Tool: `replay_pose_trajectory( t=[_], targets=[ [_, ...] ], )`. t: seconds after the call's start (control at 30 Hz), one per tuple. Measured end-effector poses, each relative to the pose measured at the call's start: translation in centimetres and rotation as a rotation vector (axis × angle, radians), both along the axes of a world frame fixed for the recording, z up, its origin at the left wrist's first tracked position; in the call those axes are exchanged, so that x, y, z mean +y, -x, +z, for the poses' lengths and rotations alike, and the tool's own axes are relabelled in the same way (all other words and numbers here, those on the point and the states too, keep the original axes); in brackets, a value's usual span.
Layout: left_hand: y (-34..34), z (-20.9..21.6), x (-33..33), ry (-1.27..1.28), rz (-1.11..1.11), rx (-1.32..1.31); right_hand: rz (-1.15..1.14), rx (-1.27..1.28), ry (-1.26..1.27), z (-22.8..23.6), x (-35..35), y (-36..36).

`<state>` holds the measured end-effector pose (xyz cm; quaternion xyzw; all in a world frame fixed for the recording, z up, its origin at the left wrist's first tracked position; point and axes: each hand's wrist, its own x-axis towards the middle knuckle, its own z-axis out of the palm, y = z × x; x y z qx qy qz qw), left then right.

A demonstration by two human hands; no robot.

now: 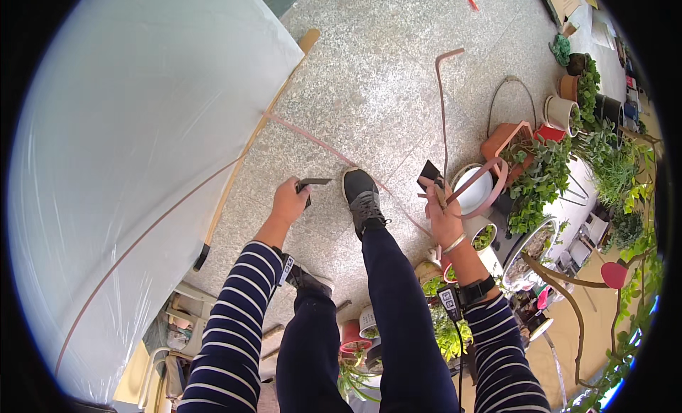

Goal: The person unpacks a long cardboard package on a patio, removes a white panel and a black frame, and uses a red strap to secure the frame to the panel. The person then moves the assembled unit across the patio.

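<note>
My left hand (287, 203) is closed around a cutting knife (313, 182) with a black grip, its flat grey blade pointing right, above the floor. To the right, my right hand (446, 225) is closed on a long, thin brown strip (472, 180), which loops beside the wrist. A dark flat piece (430, 173) stands out above the fingers of that hand; whether it is part of a tool, I cannot tell. Another length of strip (312, 137) crosses the floor, passing my shoe. Over the plastic-covered white panel (142, 129) at left runs a curved brown strip (135, 246).
A wooden strip (231, 189) edges the white panel. Several potted plants (543, 175) crowd the right side, around a white basin (474, 189). A bent brown strip (442, 93) lies on the speckled floor (369, 65). My dark shoe (364, 200) stands between my hands.
</note>
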<state>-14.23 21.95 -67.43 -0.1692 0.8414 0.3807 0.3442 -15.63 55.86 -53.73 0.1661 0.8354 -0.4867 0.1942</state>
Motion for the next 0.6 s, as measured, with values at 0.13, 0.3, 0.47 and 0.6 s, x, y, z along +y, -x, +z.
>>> replay_pose_trajectory(
  t=[0.13,0.3,0.47,0.6],
  targets=[
    [-0.6,13.3,1.1,-0.357,0.168,-0.274,-0.072,-0.089,0.151,9.2,-1.7,-0.2],
    [5.0,30.3,6.7,-0.949,0.39,-0.272,0.039,-0.176,0.352,21.2,-4.0,1.8],
    [9.6,42.1,12.5,-0.836,0.276,-0.347,0.153,0.079,0.342,28.8,-2.8,3.7],
    [10.4,47.0,15.2,-0.832,0.212,-0.341,0.091,0.052,0.458,33.5,0.4,3.6]
  ],
)
